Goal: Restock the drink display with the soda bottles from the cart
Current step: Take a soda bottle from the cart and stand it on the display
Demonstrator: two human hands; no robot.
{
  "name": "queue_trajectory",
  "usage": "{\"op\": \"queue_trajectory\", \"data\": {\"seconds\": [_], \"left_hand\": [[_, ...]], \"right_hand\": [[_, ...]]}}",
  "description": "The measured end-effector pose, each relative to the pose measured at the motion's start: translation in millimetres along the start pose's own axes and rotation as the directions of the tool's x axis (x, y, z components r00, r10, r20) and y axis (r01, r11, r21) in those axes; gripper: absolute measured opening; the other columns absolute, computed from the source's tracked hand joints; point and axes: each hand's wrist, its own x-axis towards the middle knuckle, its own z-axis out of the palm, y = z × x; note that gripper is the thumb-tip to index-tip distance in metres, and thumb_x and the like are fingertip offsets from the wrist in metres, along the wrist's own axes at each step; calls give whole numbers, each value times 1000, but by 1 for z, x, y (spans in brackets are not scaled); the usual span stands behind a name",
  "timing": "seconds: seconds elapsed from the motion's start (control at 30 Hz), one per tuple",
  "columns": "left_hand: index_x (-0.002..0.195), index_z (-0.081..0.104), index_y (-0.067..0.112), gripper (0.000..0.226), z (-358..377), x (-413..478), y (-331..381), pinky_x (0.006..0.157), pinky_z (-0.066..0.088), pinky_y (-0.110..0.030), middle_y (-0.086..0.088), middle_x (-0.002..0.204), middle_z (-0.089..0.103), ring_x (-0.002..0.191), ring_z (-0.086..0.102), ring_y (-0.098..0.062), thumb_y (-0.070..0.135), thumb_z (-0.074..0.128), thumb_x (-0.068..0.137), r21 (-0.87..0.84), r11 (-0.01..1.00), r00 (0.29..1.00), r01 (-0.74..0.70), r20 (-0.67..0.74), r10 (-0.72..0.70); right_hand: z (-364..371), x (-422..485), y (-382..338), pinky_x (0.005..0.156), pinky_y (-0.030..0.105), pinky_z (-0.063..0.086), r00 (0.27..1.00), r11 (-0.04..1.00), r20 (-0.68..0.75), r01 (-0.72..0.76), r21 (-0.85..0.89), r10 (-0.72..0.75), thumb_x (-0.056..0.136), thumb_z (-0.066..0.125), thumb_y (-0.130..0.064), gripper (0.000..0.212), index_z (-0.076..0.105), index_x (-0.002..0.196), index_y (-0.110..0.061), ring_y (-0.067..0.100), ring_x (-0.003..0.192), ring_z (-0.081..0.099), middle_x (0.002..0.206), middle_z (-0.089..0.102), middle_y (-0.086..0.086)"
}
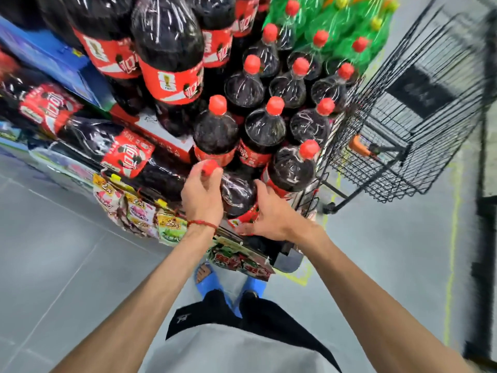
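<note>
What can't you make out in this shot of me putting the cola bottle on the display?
- Head view: cart contents, blurred and cut off by the right edge.
- Held bottle base, hidden behind the right hand.
- Its cap, mostly covered by the left hand.
- Snack packets: print too blurred to read.
</note>
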Motion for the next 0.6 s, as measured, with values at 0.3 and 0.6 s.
{"op": "queue_trajectory", "data": {"seconds": [0.3, 0.6], "left_hand": [[126, 67, 16, 31, 5, -65, 13, 93, 54, -24, -1, 110, 71, 92, 63, 3, 19, 69, 95, 27, 949, 938, -314, 166, 306], [130, 65, 19, 35, 42, -120, 30, 95, 50, -38, 3, 106, 66, 98, 62, -15, 25, 69, 95, 161, 843, 849, -514, 236, 472]], "right_hand": [[35, -68, 23, 103, 34, 49, 914, 956, -396, 35, 291, 88, 62, 88, -60, 109, 30, 147, -25, 24, 125, 58, 139, 52, -1], [32, -95, 72, 88, 14, 50, 910, 847, -404, 143, 513, 91, 61, 94, -54, 90, 37, 127, -32, 1, 108, 60, 120, 58, -17]]}}
